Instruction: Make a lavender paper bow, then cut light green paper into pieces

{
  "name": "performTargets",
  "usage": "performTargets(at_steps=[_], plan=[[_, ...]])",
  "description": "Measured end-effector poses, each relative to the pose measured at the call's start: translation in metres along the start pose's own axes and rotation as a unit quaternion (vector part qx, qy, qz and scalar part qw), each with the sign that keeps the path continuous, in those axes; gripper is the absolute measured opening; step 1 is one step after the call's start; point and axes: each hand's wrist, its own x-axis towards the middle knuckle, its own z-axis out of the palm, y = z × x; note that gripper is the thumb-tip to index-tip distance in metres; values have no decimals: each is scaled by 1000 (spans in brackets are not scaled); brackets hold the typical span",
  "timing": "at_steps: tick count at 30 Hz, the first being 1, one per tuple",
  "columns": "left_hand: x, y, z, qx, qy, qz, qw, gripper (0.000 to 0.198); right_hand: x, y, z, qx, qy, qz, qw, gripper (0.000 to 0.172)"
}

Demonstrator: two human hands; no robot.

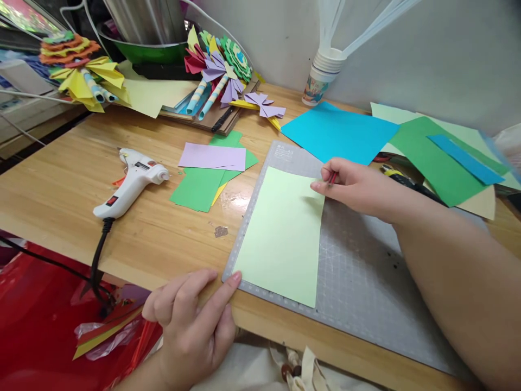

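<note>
A pale green sheet of paper (280, 236) lies on a grey cutting mat (366, 277). My left hand (191, 320) rests at the table's front edge, fingers stretched, one fingertip touching the mat's near left corner. My right hand (354, 187) is closed on a thin red pen or pencil (332, 178) at the sheet's upper right corner, the tip close to the paper's edge.
A white glue gun (132, 182) with a black cord lies on the left. Green, lilac and yellow paper pieces (211, 171) lie beside the mat. Blue (337, 133) and green (437, 157) sheets lie behind. Paper flowers (215, 70) and stacked cups (319, 76) stand at the back.
</note>
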Motion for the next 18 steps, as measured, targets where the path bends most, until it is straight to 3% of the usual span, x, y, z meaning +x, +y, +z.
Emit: performTargets(at_steps=[4, 9, 16, 18], plan=[[2, -1, -1, -1, 4, 15, 1000, 40, -2, 5, 3, 133, -20, -14, 991, 40], [2, -5, -4, 31, -1, 40, 999, 38, -3, 15, 15, 80, -2, -86, 993, 27], [3, -1, -4, 34, 36, 7, 999, 17, -2, 20, 19, 48, 8, -91, 995, 21], [3, 2, -5, 34, 38, 13, 999, 19, -2, 21, 19, 58, 9, -89, 994, 22]])
